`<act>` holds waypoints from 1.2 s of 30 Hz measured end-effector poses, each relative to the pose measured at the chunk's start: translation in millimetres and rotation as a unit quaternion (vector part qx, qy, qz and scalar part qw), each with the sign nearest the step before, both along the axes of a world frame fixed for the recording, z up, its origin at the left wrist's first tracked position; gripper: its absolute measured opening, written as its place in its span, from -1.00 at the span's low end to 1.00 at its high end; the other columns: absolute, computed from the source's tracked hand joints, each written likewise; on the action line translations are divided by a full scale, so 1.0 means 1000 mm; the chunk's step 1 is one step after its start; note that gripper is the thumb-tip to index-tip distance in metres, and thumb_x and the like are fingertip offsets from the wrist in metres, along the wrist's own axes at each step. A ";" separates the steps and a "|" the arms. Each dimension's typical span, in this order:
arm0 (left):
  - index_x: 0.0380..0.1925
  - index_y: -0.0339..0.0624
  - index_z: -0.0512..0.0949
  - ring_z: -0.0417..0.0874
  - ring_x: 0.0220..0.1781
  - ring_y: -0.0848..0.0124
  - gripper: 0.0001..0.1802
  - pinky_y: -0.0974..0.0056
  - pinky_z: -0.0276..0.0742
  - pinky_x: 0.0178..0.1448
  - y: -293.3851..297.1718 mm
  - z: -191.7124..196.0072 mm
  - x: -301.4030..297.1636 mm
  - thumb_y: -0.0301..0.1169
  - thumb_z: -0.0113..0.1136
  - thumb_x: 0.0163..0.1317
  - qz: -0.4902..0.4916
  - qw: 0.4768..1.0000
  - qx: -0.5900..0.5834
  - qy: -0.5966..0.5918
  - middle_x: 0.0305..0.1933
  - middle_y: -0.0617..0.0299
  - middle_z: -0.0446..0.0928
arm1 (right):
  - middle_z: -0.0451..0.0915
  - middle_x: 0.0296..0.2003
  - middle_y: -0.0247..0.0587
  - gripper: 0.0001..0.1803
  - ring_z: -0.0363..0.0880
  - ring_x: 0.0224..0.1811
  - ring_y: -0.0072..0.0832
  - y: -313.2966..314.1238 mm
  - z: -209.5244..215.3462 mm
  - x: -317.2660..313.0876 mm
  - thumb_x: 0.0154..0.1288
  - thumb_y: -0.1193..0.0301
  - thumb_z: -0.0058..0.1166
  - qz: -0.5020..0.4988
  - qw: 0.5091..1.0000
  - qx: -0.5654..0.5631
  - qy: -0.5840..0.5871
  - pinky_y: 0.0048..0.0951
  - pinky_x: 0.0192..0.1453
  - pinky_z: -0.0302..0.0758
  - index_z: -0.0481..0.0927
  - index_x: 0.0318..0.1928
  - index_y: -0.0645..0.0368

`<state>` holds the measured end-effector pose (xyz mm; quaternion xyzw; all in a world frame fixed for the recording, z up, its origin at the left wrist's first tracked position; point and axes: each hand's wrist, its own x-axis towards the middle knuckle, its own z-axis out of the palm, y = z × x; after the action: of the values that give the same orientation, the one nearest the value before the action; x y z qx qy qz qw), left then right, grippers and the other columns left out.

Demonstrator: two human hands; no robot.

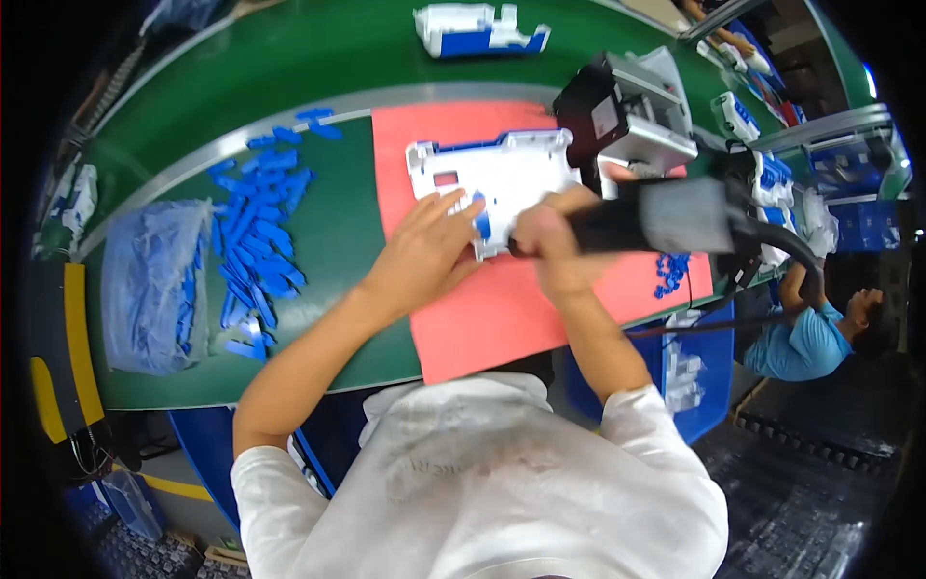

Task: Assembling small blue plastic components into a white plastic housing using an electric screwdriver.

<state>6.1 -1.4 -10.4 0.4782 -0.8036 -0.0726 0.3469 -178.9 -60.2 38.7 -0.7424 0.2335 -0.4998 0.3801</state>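
A white plastic housing panel (506, 174) with blue trim lies on a pink mat (482, 309). My left hand (424, 246) rests flat on the panel's near left edge, fingers spread, next to a small blue clip (481, 220) set in the panel. My right hand (555, 236) grips a black and grey electric screwdriver (666, 217), whose tip points at the panel's near edge beside the blue clip.
A pile of blue plastic clips (260, 222) and a clear bag (154, 285) holding more lie on the green table at left. Small blue parts (672, 270) sit on the mat's right. A black and grey machine (627, 116) stands behind. Another person (815, 338) sits at right.
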 end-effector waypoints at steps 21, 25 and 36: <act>-0.41 -0.31 0.64 0.56 -0.47 0.43 -0.57 0.32 0.45 -0.32 -0.095 0.110 0.164 -0.09 0.42 0.07 0.352 0.934 0.011 0.065 -0.49 0.15 0.61 | 0.54 -0.38 -0.34 -0.59 0.54 -0.37 -0.64 -0.002 0.012 -0.090 0.14 0.67 0.25 -0.120 0.985 0.058 -0.107 -0.61 -0.29 0.47 0.36 -0.05 0.24; -0.17 -0.34 0.60 0.65 -0.20 -0.14 -0.46 -0.03 0.53 -0.13 -0.132 0.045 0.249 -0.05 0.36 0.10 0.408 0.908 -0.015 -0.095 -0.28 -0.17 0.63 | 0.54 -0.26 -0.33 -0.60 0.54 -0.26 -0.64 -0.005 0.017 -0.092 0.16 0.64 0.23 -0.151 0.970 0.122 -0.149 -0.58 -0.17 0.48 0.37 -0.03 0.22; 0.03 -0.13 0.56 0.60 0.03 0.00 -0.56 0.05 0.52 0.09 -0.101 0.013 0.368 -0.28 0.24 0.12 0.387 0.883 0.084 -0.252 -0.03 0.03 0.63 | 0.51 -0.15 -0.31 -0.57 0.50 -0.09 -0.58 -0.017 0.018 -0.132 0.18 0.63 0.22 -0.207 0.969 0.100 -0.089 -0.50 0.08 0.40 0.40 0.05 0.27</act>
<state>373.8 -102.4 2.2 0.7805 -0.6061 0.1227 0.0917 -311.3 -77.3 56.4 -0.5887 0.3967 -0.6056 0.3596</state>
